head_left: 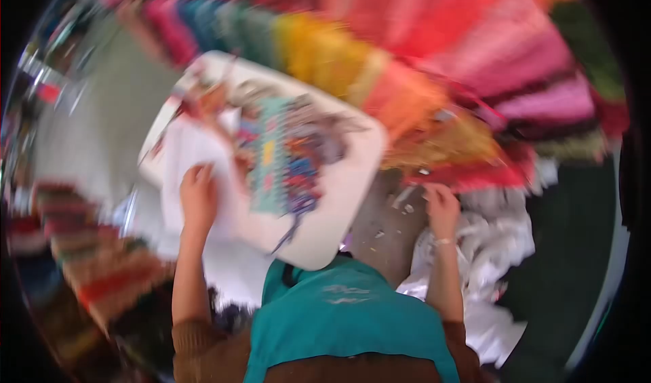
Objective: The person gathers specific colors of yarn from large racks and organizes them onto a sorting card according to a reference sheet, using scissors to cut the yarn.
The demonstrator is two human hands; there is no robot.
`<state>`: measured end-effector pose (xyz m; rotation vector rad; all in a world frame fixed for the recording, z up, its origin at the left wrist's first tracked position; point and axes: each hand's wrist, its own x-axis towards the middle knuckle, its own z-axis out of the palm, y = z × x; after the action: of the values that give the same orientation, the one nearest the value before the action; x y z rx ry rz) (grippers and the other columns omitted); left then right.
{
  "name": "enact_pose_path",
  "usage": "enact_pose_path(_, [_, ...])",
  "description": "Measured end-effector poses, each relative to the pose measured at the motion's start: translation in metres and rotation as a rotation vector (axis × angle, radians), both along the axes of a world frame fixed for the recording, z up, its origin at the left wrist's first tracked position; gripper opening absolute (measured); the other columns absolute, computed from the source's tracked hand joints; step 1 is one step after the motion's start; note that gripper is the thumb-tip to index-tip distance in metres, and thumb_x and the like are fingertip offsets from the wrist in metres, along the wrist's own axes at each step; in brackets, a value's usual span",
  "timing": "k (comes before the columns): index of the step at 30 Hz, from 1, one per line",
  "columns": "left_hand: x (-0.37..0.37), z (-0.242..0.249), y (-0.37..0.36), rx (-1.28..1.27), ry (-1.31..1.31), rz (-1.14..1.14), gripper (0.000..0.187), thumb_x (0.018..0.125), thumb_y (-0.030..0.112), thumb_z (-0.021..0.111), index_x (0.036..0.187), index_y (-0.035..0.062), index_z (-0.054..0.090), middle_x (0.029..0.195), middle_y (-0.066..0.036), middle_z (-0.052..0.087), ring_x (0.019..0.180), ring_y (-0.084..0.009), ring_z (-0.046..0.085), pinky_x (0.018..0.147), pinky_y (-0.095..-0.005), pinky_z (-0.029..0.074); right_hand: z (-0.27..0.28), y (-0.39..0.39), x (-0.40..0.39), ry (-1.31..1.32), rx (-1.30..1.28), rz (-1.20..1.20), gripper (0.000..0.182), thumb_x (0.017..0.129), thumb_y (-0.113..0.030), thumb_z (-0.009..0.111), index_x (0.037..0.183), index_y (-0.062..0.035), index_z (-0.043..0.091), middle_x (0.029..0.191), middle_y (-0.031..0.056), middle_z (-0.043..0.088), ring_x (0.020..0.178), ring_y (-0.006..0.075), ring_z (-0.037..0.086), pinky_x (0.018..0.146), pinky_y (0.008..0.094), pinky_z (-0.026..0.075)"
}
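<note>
My left hand (199, 192) is over a white sheet of paper (190, 146) at the left side of a white table (346, 213); its fingers look closed on the sheet, though the picture is smeared. Beside the paper lies a teal strip (268, 159) with notched-looking edges and a yellow patch. Bunches of coloured yarn (302, 169) stick out along its right side. My right hand (442, 207) is off the table's right side, just below hanging red yarn (475, 176). Its fingers are pinched together, and whatever they hold is too blurred to name.
Thick hanks of yellow, orange and pink yarn (407, 98) hang behind the table. More striped hanks (112, 264) are at lower left. Crumpled white plastic (498, 227) lies right of my right arm. Small scraps (407, 209) dot the floor. I wear a teal apron (352, 315).
</note>
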<state>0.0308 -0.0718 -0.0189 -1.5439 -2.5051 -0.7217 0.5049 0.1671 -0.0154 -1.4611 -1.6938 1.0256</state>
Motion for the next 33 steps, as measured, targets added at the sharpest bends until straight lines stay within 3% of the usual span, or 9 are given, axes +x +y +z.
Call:
enact_pose_path(4, [0.027,0.007,0.048,0.014,-0.159,-0.229,0.032,0.087,0.001,0.059,0.118,0.0001,0.065,0.116,-0.019,0.062,0.104,-0.0372,0.060,0.091,-0.0427,0.049,0.028,0.012,0.002,0.094,0.185,-0.099,0.010,0.092,-0.007,0.067,0.099,-0.0006,0.071,0.084,0.0034,0.068,0.071,0.0072,0.059,0.065,0.0228,0.047])
enact_pose_path(6, [0.049,0.019,0.081,0.062,-0.165,-0.355,0.029,0.088,0.001,0.058,0.116,-0.0007,0.065,0.115,-0.019,0.062,0.105,-0.0370,0.060,0.092,-0.0421,0.049,0.046,0.025,0.016,0.100,0.321,-0.151,0.010,0.096,-0.009,0.064,0.100,-0.0043,0.071,0.072,-0.0053,0.061,0.056,0.0019,0.047,0.049,0.0199,0.036])
enact_pose_path(8, [0.079,0.055,0.123,0.097,-0.178,-0.528,0.028,0.088,0.001,0.059,0.115,-0.0011,0.065,0.115,-0.018,0.063,0.105,-0.0367,0.061,0.093,-0.0416,0.049,0.073,0.037,0.041,0.135,0.296,-0.254,0.011,0.091,-0.009,0.068,0.099,-0.0017,0.071,0.079,0.0007,0.065,0.066,0.0061,0.055,0.062,0.0227,0.045])
enact_pose_path(11, [0.133,0.113,0.190,0.188,-0.113,-0.785,0.029,0.088,0.002,0.060,0.116,-0.0008,0.064,0.116,-0.019,0.062,0.106,-0.0372,0.061,0.094,-0.0423,0.049,0.111,0.060,0.078,0.342,0.311,-0.390,0.011,0.096,-0.011,0.063,0.099,-0.0030,0.071,0.071,-0.0038,0.060,0.053,0.0026,0.046,0.046,0.0202,0.033])
enact_pose_path(18, [0.320,0.259,0.336,0.454,0.041,-1.326,0.035,0.092,0.006,0.057,0.126,-0.0008,0.059,0.124,-0.021,0.060,0.114,-0.0403,0.058,0.100,-0.0443,0.047,0.166,0.127,0.146,0.548,0.517,-0.525,0.012,0.094,-0.012,0.067,0.098,-0.0017,0.070,0.075,-0.0036,0.063,0.056,0.0023,0.048,0.048,0.0199,0.034])
enact_pose_path(21, [0.395,0.302,0.402,0.615,0.274,-1.373,0.035,0.095,0.012,0.053,0.127,-0.0021,0.057,0.128,-0.022,0.059,0.117,-0.0392,0.057,0.103,-0.0441,0.046,0.166,0.171,0.163,0.517,0.641,-0.509,0.014,0.090,-0.013,0.071,0.099,-0.0023,0.071,0.081,0.0008,0.069,0.063,0.0059,0.056,0.057,0.0232,0.047])
enact_pose_path(26, [0.488,0.348,0.480,0.666,0.373,-1.415,0.035,0.096,0.014,0.051,0.126,-0.0015,0.058,0.128,-0.020,0.061,0.117,-0.0367,0.059,0.101,-0.0443,0.047,0.178,0.210,0.158,0.300,0.808,-0.658,0.022,0.081,-0.014,0.078,0.099,-0.0047,0.071,0.085,0.0058,0.069,0.070,0.0151,0.062,0.066,0.0290,0.051])
enact_pose_path(30, [0.516,0.336,0.525,0.508,0.403,-1.294,0.039,0.099,0.024,0.048,0.132,0.0060,0.058,0.129,-0.016,0.062,0.115,-0.0347,0.061,0.097,-0.0461,0.050,0.184,0.228,0.150,0.289,0.793,-0.691,0.026,0.076,-0.018,0.081,0.097,-0.0065,0.070,0.083,0.0074,0.065,0.072,0.0219,0.062,0.069,0.0351,0.051])
enact_pose_path(33, [0.521,0.332,0.516,0.468,0.409,-1.155,0.039,0.100,0.029,0.045,0.133,0.0114,0.058,0.126,-0.013,0.064,0.113,-0.0334,0.062,0.095,-0.0457,0.051,0.176,0.250,0.146,0.226,0.920,-0.738,0.025,0.078,-0.017,0.081,0.097,-0.0038,0.071,0.079,0.0030,0.064,0.060,0.0112,0.053,0.061,0.0271,0.048])
